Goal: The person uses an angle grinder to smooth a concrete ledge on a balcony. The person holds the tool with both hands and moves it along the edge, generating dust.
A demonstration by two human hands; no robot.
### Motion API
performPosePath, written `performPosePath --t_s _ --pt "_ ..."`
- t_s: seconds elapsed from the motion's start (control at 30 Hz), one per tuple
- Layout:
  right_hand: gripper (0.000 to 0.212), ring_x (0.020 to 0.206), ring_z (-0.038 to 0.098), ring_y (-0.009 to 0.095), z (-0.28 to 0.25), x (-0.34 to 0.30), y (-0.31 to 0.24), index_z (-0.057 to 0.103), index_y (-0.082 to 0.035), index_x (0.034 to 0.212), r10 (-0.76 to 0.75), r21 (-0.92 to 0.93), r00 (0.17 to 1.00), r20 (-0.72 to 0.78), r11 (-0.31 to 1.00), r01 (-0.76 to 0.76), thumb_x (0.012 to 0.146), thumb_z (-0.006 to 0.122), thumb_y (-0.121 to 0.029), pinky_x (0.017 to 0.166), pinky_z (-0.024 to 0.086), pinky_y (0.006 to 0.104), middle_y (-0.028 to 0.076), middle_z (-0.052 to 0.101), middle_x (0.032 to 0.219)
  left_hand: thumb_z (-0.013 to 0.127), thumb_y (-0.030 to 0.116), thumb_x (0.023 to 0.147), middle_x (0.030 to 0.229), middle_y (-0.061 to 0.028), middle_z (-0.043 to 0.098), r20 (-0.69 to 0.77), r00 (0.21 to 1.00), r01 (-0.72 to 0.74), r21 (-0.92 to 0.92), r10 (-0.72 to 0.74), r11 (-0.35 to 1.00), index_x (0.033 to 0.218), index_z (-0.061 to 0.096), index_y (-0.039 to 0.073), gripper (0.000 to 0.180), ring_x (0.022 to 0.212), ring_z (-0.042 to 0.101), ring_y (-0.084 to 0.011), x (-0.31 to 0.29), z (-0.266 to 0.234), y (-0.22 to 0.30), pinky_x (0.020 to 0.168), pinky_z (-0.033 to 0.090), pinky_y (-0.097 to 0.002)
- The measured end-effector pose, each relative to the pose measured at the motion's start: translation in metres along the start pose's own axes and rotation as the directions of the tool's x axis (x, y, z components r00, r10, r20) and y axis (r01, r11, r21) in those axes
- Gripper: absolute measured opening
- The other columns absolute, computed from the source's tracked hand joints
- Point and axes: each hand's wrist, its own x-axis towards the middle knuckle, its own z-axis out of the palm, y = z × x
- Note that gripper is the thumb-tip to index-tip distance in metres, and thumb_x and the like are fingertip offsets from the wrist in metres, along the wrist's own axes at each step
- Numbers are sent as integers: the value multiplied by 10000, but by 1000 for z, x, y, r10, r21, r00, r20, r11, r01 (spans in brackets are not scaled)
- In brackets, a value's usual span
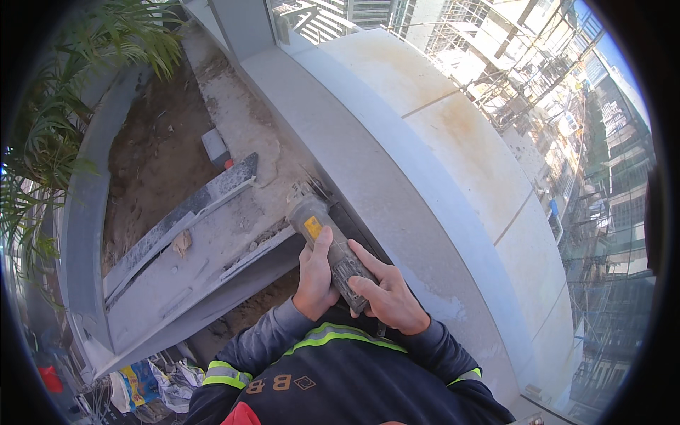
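Note:
Both of my hands are wrapped round a dusty grey angle grinder [342, 263] with a yellow patch near its head. My left hand [316, 275] grips it from the left, thumb along the body. Toward the rear end, my right hand [392, 292] closes over the housing from the right. The grinder's head points away from me, at the foot of the grey ledge [368, 166], beside rough, chipped concrete [273, 159]. Its disc is hard to make out there, so I cannot tell whether it touches the surface.
A metal channel [184, 216] crosses the soil-filled planter [159, 152] on the left. Palm leaves [53, 106] overhang the planter's far side. Bags [145, 386] lie at the lower left. Past the curved white parapet [489, 177], scaffolding [538, 71] and buildings stand far below.

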Motion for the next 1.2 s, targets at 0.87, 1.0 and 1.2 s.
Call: performPosePath --t_s 0.87,1.0,1.2 --pt "751 636 655 119 3 5 3 299 1 1657 16 9 999 -34 1000 -15 995 608 -172 550 500 260 80 701 902 587 379 1097 984 -70 677 -12 1000 6 -16 -7 1000 1185 602 36 354 827 702 -185 1 1 7 725 616 -381" --pt "753 628 658 122 2 6 5 301 -5 1658 16 -4 999 -43 1000 -17 991 602 -184 544 495 259 83 699 899 594 378 1094 980 -68 677 -23 1000 12 -4 -12 1000 1188 601 38 352 825 701 -183 3 1 6 722 611 -375" --pt "751 632 659 121 1 6 0 303 -9 1659 27 0 999 -35 1000 -27 993 600 -187 540 492 260 79 695 898 595 380 1094 996 -77 680 -25 1000 11 -12 -11 1000 1194 598 38 357 836 703 -188 4 3 5 728 612 -377"
